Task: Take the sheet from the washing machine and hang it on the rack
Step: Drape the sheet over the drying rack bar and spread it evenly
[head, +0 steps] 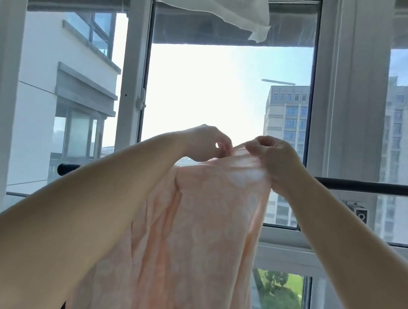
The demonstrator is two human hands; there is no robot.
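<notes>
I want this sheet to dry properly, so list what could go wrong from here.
1. The pale peach patterned sheet is bunched narrow where the left hand and right hand pinch its top edge; left unspread, it may dry slowly.
2. Most of it seems to hang on the near side of the black rack bar, so it might slide off once released.

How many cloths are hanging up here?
2. A white cloth hangs at the top of the picture. The pink sheet drapes over the dark bar in the middle. Others may be out of view.
</notes>
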